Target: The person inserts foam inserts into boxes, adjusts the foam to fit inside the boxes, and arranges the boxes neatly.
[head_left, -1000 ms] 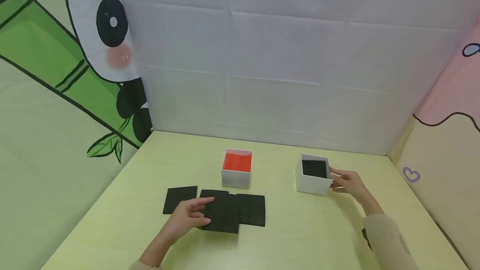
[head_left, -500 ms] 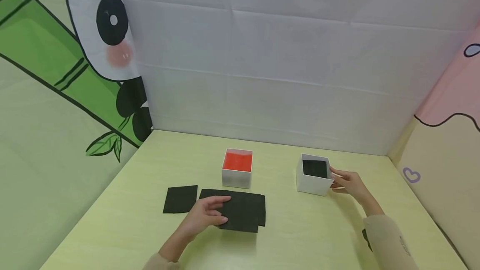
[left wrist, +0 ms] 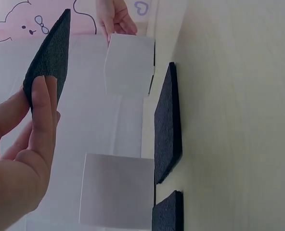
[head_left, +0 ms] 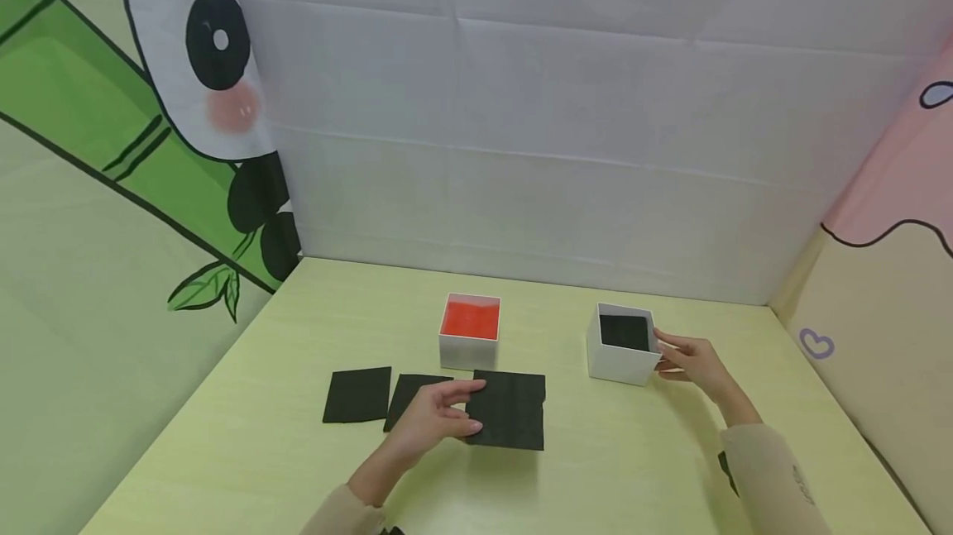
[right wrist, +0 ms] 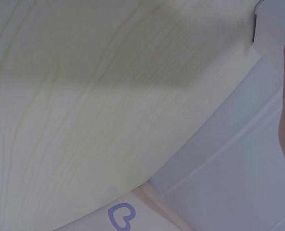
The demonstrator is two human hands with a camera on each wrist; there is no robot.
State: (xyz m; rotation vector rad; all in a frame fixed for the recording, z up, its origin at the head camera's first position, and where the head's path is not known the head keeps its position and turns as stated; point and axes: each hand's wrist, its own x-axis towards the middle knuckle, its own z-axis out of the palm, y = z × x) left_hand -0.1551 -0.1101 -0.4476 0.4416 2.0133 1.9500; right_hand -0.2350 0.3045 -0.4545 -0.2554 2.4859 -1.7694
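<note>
My left hand [head_left: 435, 419] pinches a black foam square [head_left: 510, 411] between fingers and thumb, raised over the table. In the left wrist view, that foam square [left wrist: 51, 57] stands edge-on above the tabletop. At the right, my right hand [head_left: 692, 361] holds the side of a white box [head_left: 621, 365], one finger up at its rim; black material shows inside. Two more black squares [head_left: 357, 394] lie left of my left hand, the nearer one partly covered by it. Another black square [left wrist: 167, 125] on the table is hidden behind the held one in the head view.
A second white box [head_left: 467, 351], red inside, stands behind the foam squares. The pale yellow table [head_left: 633, 460] ends at a white backdrop [head_left: 521, 146]. Printed cloth panels [head_left: 97, 336] close off both sides.
My left hand has moved right with the foam square, now covering the rightmost square and uncovering part of the middle one. My right hand and both boxes have stayed put.
</note>
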